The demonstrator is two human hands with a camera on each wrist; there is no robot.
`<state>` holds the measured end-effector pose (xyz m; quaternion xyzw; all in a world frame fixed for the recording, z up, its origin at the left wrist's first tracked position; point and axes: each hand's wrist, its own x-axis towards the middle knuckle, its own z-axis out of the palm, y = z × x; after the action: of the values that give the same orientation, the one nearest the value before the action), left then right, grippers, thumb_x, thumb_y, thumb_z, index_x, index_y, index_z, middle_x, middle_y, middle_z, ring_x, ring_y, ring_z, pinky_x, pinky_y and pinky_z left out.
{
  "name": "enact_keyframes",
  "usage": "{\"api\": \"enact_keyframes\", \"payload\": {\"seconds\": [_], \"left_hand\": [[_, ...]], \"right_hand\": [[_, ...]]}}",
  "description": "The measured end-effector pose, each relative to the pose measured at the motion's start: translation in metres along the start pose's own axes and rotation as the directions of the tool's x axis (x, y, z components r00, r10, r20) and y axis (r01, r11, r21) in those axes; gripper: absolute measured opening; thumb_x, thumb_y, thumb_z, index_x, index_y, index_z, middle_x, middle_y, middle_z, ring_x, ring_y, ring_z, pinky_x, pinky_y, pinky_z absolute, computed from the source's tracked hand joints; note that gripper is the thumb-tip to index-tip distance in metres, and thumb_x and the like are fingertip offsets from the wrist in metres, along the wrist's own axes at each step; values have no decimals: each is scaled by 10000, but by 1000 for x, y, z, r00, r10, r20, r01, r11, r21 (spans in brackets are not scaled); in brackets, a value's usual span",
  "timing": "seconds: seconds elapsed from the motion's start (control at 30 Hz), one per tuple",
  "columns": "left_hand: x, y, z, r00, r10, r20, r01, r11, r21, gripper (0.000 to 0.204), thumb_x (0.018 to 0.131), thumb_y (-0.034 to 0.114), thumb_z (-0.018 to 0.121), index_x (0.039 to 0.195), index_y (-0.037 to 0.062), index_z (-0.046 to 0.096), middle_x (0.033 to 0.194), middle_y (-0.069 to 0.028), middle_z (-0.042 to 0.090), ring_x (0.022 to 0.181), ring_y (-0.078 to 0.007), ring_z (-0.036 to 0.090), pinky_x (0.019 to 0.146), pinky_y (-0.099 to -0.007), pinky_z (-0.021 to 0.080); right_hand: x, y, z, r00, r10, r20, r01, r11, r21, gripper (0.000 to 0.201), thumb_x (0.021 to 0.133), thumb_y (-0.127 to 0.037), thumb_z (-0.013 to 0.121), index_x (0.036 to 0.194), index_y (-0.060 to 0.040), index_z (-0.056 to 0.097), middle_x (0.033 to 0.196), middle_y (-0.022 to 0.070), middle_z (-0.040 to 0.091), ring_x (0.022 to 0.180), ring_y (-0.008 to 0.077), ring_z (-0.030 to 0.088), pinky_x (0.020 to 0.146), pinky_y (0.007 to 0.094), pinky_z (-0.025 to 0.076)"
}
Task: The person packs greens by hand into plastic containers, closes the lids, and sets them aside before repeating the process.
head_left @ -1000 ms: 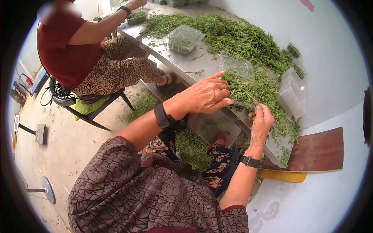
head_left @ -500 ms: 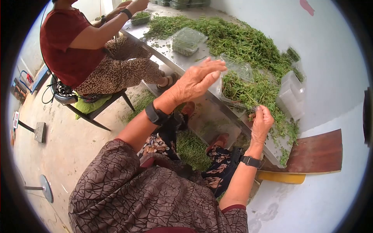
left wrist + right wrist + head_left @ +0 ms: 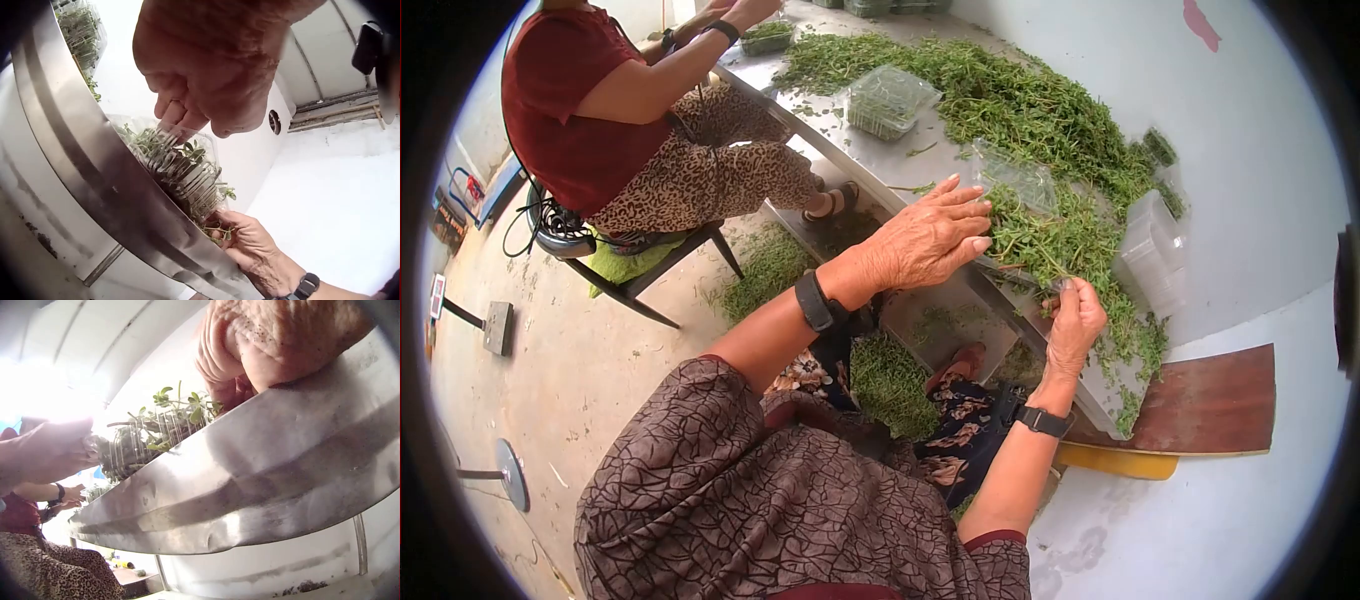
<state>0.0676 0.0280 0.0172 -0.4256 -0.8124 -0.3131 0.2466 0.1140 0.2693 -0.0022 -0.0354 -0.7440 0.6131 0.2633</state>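
Note:
A clear container packed with green sprigs (image 3: 187, 169) sits at the table's metal edge (image 3: 94, 156). At its left end, in the head view, my left hand (image 3: 935, 240) rests with extended fingers against the greens (image 3: 1040, 235). The left wrist view shows this hand (image 3: 206, 69) above, its fingers on the container's clear wall. My right hand (image 3: 1075, 325) is at the other end, thumb and fingers pinching some stems; the left wrist view has it (image 3: 250, 247) at the container's corner. Its fingertips are partly hidden in the right wrist view.
A long heap of greens (image 3: 1040, 110) covers the table's far side. A clear box (image 3: 890, 100) stands at the left, and empty stacked containers (image 3: 1150, 250) at the right. A person in a red shirt (image 3: 565, 80) sits at the table's left, working with both hands.
Half a second ago my left hand was lifted away to the left; it is now back against the greens. My right hand has hardly moved.

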Motion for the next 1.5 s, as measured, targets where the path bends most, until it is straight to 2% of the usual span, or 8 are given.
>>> {"api": "enact_keyframes", "payload": {"seconds": [0.23, 0.37, 0.43, 0.47, 1.0, 1.33, 1.4, 1.5], "left_hand": [[17, 1, 1, 998, 44, 54, -46, 998, 40, 385, 947, 261, 429, 774, -33, 606, 768, -157, 588, 1150, -358, 482, 1096, -503, 231], [22, 6, -7, 972, -12, 233, -6, 997, 78, 394, 966, 308, 403, 927, -21, 616, 996, -189, 603, 1206, -365, 445, 1119, -503, 202], [22, 15, -4, 999, 35, -13, -33, 995, 94, 436, 948, 357, 435, 1042, -35, 602, 1146, -220, 570, 1249, -359, 412, 1118, -489, 204], [24, 21, -3, 999, 42, 21, -44, 994, 97, 491, 910, 368, 509, 1177, -42, 538, 1286, -231, 487, 1282, -353, 380, 1119, -470, 206], [36, 22, 16, 956, 164, 243, -200, 971, 129, 390, 749, 29, 602, 1133, -30, 573, 1225, -179, 551, 1194, -325, 478, 1081, -440, 304], [35, 32, -3, 919, 61, 389, -102, 991, 84, 483, 742, 119, 660, 1189, -20, 540, 1291, -189, 500, 1265, -326, 407, 1118, -444, 248], [33, 32, 6, 972, 158, 173, -177, 979, 100, 552, 794, 208, 647, 1268, -10, 469, 1361, -203, 422, 1301, -326, 356, 1125, -444, 231], [33, 32, 17, 985, 133, 113, -147, 982, 122, 587, 866, 326, 564, 1317, -14, 403, 1404, -215, 356, 1326, -325, 316, 1125, -429, 224]], "right_hand": [[0, -2, 0, 1000, 20, -12, -20, 1000, 8, 175, 893, -97, 532, 913, 44, 635, 640, -26, 521, 538, 43, 446, 509, 228, 429], [-1, -3, 2, 999, 31, -16, -31, 998, 47, 176, 891, -95, 535, 906, 53, 629, 644, -29, 511, 551, 45, 440, 519, 238, 443], [-2, -6, 2, 1000, 29, -6, -29, 999, 18, 178, 893, -102, 532, 895, 48, 628, 631, -31, 493, 548, 44, 424, 524, 244, 443], [-1, -5, 2, 1000, 20, -10, -20, 1000, 12, 190, 899, -133, 543, 887, 35, 631, 619, -40, 473, 545, 42, 411, 510, 241, 419], [-2, -5, 0, 997, -58, 60, 54, 996, 73, 208, 874, -192, 616, 910, 12, 641, 688, -33, 563, 573, 38, 443, 503, 209, 357], [-2, -5, -1, 997, -52, 54, 52, 999, -5, 307, 902, -255, 579, 1047, 8, 639, 882, 60, 670, 701, 84, 585, 558, 235, 436], [-1, -6, -2, 998, -41, 49, 44, 998, -55, 348, 917, -262, 551, 1117, 16, 612, 964, 81, 668, 745, 101, 606, 572, 235, 448], [-2, -11, -1, 998, -22, 51, 24, 999, -39, 389, 934, -265, 518, 1194, 21, 563, 1015, 93, 656, 766, 112, 611, 583, 230, 455]]}}
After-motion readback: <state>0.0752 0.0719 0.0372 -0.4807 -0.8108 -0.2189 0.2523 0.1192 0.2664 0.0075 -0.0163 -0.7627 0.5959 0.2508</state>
